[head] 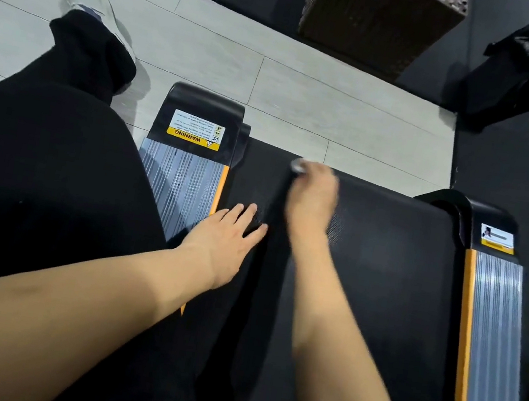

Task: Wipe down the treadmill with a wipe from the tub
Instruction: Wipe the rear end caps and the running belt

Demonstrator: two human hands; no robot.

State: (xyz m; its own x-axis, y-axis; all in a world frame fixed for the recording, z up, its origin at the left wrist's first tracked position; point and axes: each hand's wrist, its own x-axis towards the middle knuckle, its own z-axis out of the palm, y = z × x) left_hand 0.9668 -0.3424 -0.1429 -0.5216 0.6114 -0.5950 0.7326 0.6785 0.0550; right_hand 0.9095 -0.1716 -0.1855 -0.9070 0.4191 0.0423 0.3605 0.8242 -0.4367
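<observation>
A: From the head view, where does the wipe (297,165) lie?

B: At the far end of the treadmill belt (383,271), bunched under the right hand (312,198), whose fingers (324,175) curl over it. The hand is blurred, so the grip is hard to read finely.

A: And the left hand (222,240)?

B: Flat on the belt beside the left side rail (180,183), fingers straight, holding nothing.

A: Which way does the unwiped surface run?

B: The belt's long axis runs from the wipe back toward the person, so the right hand, the one farther out, would probably pull the wipe nearer along it. The tub is not in view.
</observation>
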